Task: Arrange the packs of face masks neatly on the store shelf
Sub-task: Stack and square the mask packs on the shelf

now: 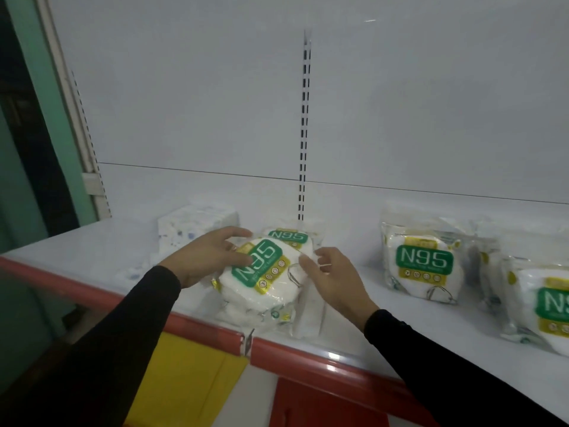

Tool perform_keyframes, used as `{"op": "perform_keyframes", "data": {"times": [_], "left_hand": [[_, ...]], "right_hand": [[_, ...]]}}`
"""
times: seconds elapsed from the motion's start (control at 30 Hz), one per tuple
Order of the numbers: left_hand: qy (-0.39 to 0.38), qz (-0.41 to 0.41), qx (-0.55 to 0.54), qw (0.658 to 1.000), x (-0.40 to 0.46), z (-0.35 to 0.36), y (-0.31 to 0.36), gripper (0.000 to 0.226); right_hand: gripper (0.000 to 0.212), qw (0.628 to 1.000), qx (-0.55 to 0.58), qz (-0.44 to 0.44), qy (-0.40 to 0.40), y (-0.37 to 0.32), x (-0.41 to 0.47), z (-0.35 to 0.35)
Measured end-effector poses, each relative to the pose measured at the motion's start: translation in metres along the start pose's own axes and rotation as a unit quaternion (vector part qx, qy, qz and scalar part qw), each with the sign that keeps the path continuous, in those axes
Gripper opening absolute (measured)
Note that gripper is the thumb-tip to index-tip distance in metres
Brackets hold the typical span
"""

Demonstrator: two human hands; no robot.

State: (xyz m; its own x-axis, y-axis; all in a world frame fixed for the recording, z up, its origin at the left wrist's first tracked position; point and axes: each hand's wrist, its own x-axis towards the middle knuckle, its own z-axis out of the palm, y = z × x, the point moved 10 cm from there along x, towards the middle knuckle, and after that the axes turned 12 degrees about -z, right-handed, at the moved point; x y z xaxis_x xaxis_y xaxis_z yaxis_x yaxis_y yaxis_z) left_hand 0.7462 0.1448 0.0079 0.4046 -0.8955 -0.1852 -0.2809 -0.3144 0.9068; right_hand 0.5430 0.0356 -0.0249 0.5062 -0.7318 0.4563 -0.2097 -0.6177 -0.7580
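A clear pack of white N95 face masks with a green and yellow label lies tilted on the white shelf near its front edge. My left hand grips its left side, thumb on the label. My right hand pinches its right edge. A second N95 pack lies right behind it, partly hidden. Two more N95 packs stand at the right: one upright, another cut off by the frame edge.
A white box-like pack with blue specks sits at the back left of the shelf. A slotted upright runs up the white back panel. The shelf has a red front rail; a yellow panel shows below.
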Motion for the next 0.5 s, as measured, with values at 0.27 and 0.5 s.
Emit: {"op": "perform_keyframes", "data": {"times": [0.27, 0.5], "left_hand": [[0.086, 0.108, 0.009, 0.990, 0.004, -0.009, 0.037, 0.051], [-0.019, 0.002, -0.272, 0.962, 0.037, 0.008, -0.002, 0.055]], "right_hand": [[0.025, 0.965, 0.254, 0.059, -0.039, -0.008, 0.015, 0.013], [0.025, 0.939, 0.338, 0.061, 0.012, -0.023, 0.039, 0.026]]}}
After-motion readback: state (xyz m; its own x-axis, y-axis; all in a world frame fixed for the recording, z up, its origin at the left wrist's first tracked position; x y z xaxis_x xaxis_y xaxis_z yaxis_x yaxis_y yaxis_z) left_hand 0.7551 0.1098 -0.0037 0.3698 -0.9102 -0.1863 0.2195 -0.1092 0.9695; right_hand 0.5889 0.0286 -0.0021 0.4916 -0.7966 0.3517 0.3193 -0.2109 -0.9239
